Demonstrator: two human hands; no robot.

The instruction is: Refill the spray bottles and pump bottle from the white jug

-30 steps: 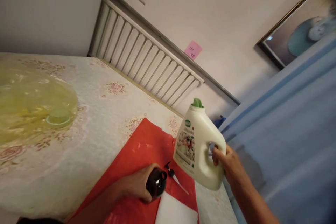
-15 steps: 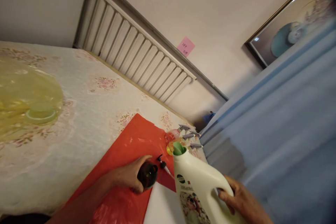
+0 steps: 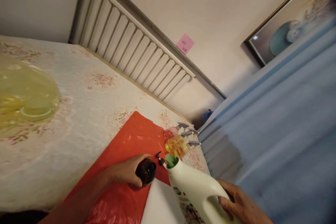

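- Left hand (image 3: 126, 173): fingers wrapped around a dark brown bottle (image 3: 146, 172), pressing it from the side. The bottle stands on a red plastic sheet (image 3: 131, 140) and its round top faces the camera.
- Right hand (image 3: 237, 204): fingers curled through the handle of a white detergent jug (image 3: 194, 192), gripping it firmly. The jug is tilted, and its open green spout (image 3: 172, 160) points toward the brown bottle and sits just beside it, slightly higher.
- Pump dispenser head (image 3: 159, 157): black, lying on the red sheet between the bottle and the jug spout.
- Spray bottles (image 3: 178, 143): a small cluster with grey trigger heads, one with yellow liquid and one pinkish, standing at the far edge of the red sheet.
- White sheet (image 3: 160, 206): lies on the near end of the red sheet, under the jug.
- Floral tablecloth (image 3: 86, 112): covers the surface beneath everything.
- Yellow translucent cover (image 3: 23, 101): rests on the cloth, well apart to the left.
- Radiator (image 3: 131, 45): white, against the wall, with a pink sticky note (image 3: 185, 43) above it.
- Blue fabric (image 3: 283, 129): fills the right side.
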